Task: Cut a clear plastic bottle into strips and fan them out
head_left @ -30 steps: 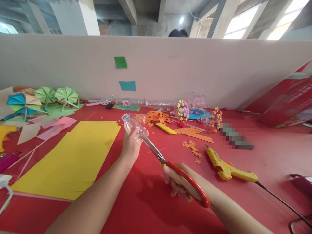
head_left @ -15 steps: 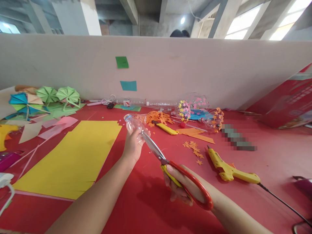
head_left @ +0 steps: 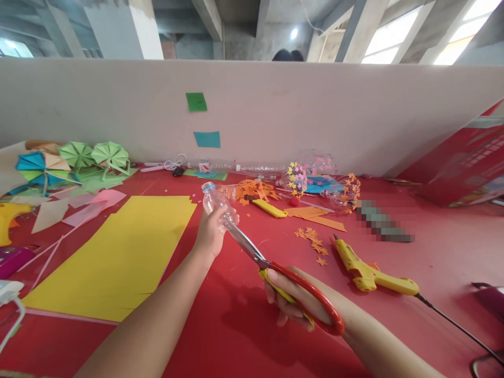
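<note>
My left hand [head_left: 212, 229] is closed around a clear plastic bottle top [head_left: 214, 201], its neck tilted up and away to the left. Fingers of my right hand [head_left: 289, 302] go through the handles of a pair of scissors [head_left: 303, 291], one handle red and the other yellow. The metal blades point up and left and reach the cut lower edge of the bottle top, close to my left fingers. Whether plastic lies between the blades is hard to make out. Behind the bottle top lie orange paper scraps [head_left: 255, 190] and a yellow utility knife [head_left: 268, 206].
Yellow paper sheets [head_left: 118, 252] cover the left of the red table [head_left: 236, 336]. On the right lie a yellow glue gun [head_left: 366, 270] with its cord and small orange paper stars [head_left: 313, 240]. Star-covered bottle pieces [head_left: 297, 178] stand near the white partition [head_left: 315, 115]; folded paper umbrellas [head_left: 110, 153] lie far left.
Both hands stay nearly in place. The scissor blades shift slightly against the bottle top's edge, and the bottle top turns a little in my left hand.
</note>
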`<state>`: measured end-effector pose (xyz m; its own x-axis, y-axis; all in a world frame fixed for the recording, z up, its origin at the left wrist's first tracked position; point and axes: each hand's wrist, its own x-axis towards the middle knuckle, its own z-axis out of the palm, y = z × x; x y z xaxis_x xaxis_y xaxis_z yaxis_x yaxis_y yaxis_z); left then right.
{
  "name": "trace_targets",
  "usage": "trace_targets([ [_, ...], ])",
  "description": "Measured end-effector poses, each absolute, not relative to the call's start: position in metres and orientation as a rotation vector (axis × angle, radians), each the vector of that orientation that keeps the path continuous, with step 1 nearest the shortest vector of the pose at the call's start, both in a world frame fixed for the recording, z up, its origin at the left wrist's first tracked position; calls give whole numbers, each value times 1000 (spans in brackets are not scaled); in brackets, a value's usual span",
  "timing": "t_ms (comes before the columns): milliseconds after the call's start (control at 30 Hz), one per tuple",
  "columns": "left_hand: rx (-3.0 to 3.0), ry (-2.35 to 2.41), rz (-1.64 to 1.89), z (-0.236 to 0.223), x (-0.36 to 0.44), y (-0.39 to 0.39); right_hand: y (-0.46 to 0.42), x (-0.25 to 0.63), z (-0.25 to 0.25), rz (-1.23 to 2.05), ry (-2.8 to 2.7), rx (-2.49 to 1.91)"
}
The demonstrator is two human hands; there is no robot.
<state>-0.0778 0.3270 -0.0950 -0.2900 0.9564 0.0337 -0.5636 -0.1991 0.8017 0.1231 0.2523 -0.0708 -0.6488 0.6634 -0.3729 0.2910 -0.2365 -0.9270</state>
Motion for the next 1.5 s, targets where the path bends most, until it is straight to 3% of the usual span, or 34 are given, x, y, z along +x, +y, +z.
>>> trace_targets([
  [233,633,860,1635,-95,-76,326,251,120,-74,2054,-1674,-1103],
  [433,586,852,1643,-93,-72,324,251,119,-79,1942,-1688,-1081],
  [667,492,860,1702,-90,-65,320,250,116,-78,2092,-1570,-994],
  [967,490,851,1745,-96,-57,317,247,109,-83,1884,-1602,-1063],
  [1500,506,857,1716,-97,-57,317,242,106,-83,1868,-1564,-1254],
])
